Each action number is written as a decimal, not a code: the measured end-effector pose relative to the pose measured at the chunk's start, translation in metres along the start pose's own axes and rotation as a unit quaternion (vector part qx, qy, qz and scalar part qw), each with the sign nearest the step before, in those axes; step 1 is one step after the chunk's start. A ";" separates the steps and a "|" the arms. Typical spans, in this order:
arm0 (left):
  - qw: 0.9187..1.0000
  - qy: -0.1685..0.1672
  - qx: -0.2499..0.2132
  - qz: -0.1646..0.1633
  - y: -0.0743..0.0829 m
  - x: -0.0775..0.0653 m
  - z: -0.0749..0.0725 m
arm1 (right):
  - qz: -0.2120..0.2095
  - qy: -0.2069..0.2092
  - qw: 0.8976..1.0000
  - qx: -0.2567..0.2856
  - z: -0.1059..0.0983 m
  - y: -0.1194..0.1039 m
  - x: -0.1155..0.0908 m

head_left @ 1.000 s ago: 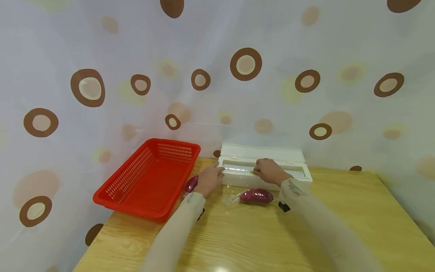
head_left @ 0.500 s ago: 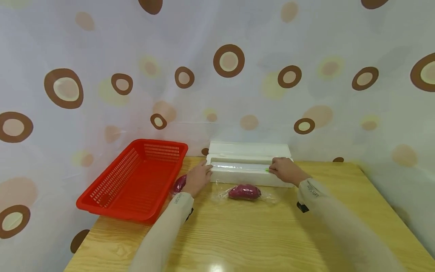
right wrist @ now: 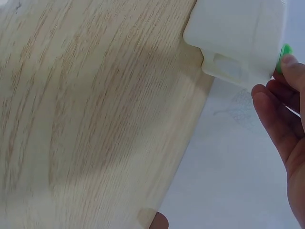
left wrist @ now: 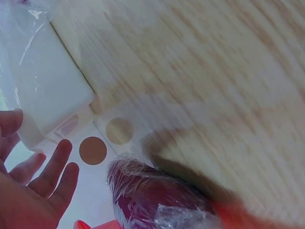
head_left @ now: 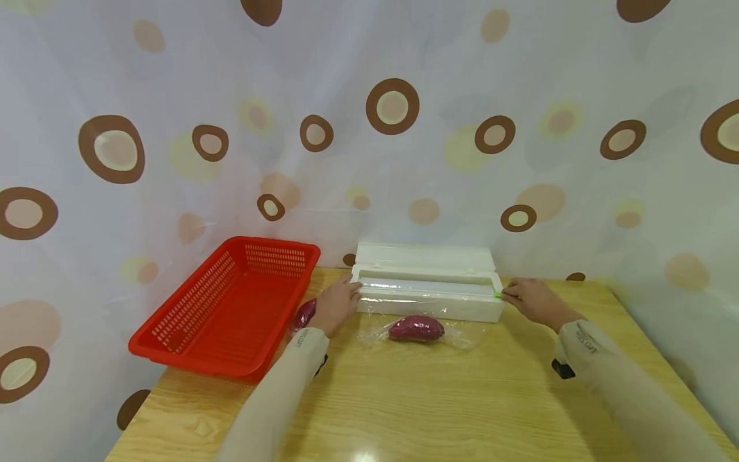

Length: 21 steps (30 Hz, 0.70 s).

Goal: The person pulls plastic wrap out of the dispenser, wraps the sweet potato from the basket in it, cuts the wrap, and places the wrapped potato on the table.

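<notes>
A long white cling film dispenser (head_left: 430,307) stands with its lid raised, a film roll (head_left: 427,287) inside. My left hand (head_left: 335,305) holds its left end; in the left wrist view the thumb lies on the box edge and the other fingers spread past the corner. At the right end my right hand (head_left: 537,301) pinches the green slide cutter (right wrist: 284,53) between thumb and finger. Clear film (head_left: 404,305) drapes over the front of the box. In front lies a purple sweet potato (head_left: 417,328) on or in clear film; I cannot tell how fully it is wrapped.
A red plastic basket (head_left: 248,314) stands at the left of the wooden table (head_left: 404,398). Between it and my left hand lies a second film-wrapped purple sweet potato (left wrist: 157,198), partly hidden in the head view. A patterned cloth (head_left: 323,77) hangs behind the table.
My right hand has slid the green cutter rightward along the dispenser from near its middle to its right end. My left hand stays at the left end. The head view has shifted slightly.
</notes>
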<state>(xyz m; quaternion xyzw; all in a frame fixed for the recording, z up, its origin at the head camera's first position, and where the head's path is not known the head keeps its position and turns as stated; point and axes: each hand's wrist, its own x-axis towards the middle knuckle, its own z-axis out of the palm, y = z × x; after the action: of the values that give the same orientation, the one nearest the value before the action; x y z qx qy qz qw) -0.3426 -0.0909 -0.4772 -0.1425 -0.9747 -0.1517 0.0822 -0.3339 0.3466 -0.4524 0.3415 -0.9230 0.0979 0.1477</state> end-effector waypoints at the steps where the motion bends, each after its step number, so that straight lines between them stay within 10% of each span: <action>1: 1.000 0.001 0.000 0.002 -0.001 0.000 0.000 | 0.006 -0.001 1.000 0.002 0.001 0.001 0.000; 10: 1.000 -0.018 -0.014 0.000 -0.003 0.001 -0.005 | 0.034 -0.002 0.999 0.006 0.002 0.001 -0.001; 21: 0.985 -0.048 -0.162 -0.020 -0.002 0.002 -0.016 | 0.098 -0.019 0.995 -0.004 0.003 -0.013 0.000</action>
<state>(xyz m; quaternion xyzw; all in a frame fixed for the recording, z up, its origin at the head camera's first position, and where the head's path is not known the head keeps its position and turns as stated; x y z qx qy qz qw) -0.3431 -0.0972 -0.4625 -0.1412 -0.9426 -0.3024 0.0081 -0.3260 0.3358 -0.4546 0.2510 -0.9549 0.1020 0.1213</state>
